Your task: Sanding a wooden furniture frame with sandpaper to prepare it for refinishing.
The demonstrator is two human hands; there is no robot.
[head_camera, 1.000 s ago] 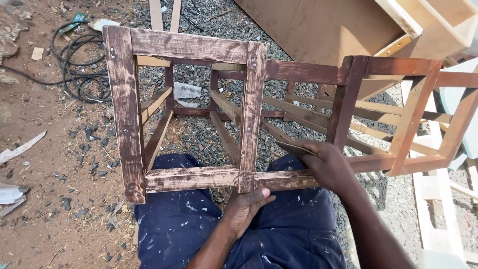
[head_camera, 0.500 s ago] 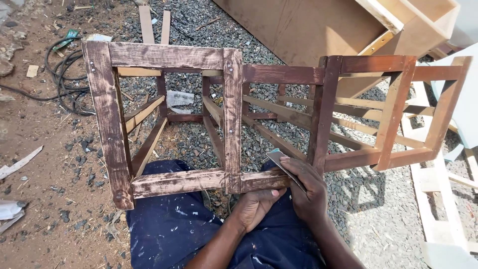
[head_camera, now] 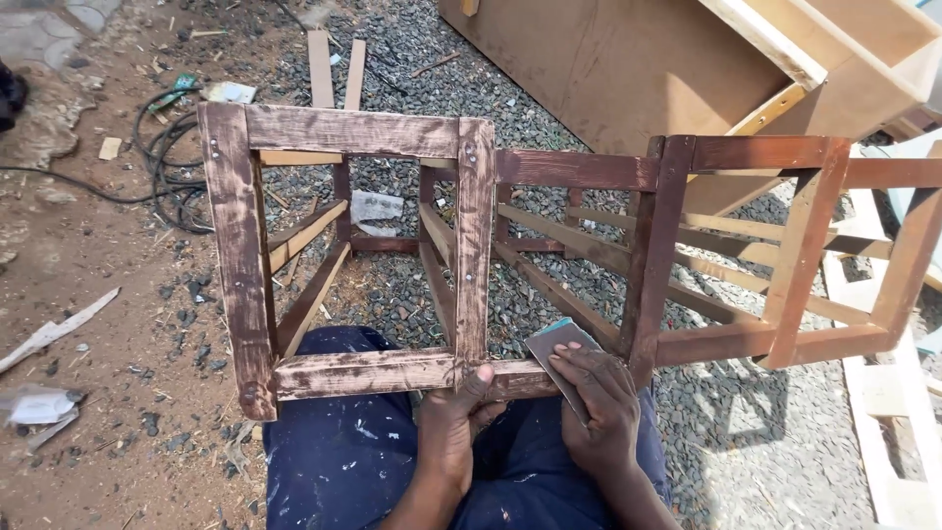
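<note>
the sandpaper sheet [head_camera: 561, 355] is half hidden under the right hand [head_camera: 599, 407]; the wooden frame [head_camera: 471, 245] runs off the right edge, its far end unseen.

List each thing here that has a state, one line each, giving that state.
Frame: tipped on its side across the lap, stained brown, patchy.
Sandpaper: pressed on the frame's near rail.
Left hand: grips the near rail.
Right hand: flat on the sandpaper.
Cable: coiled on the ground.
Cabinet: lying tilted, unstained.
</note>
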